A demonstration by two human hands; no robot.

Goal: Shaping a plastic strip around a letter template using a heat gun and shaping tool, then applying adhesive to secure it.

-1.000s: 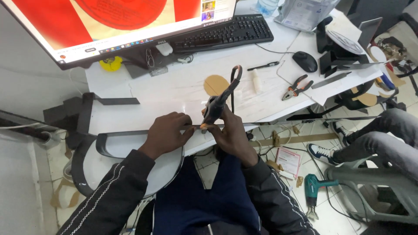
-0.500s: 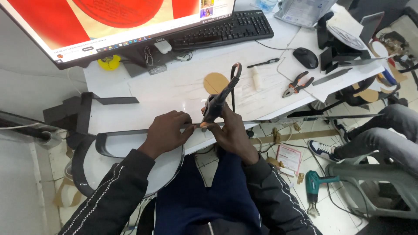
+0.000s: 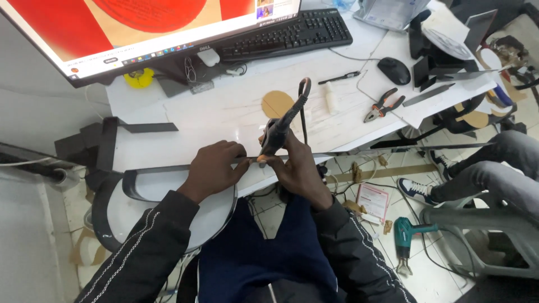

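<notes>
Both hands work at the desk edge — left hand (image 3: 216,167) pressing a dark strip (image 3: 163,168), right hand (image 3: 292,163) gripping a glue gun (image 3: 279,130).

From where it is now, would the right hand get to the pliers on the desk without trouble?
Probably yes, but not at once. The right hand is gripping a glue gun. The pliers lie to its right on the white desk, with only bare surface between them.
</notes>
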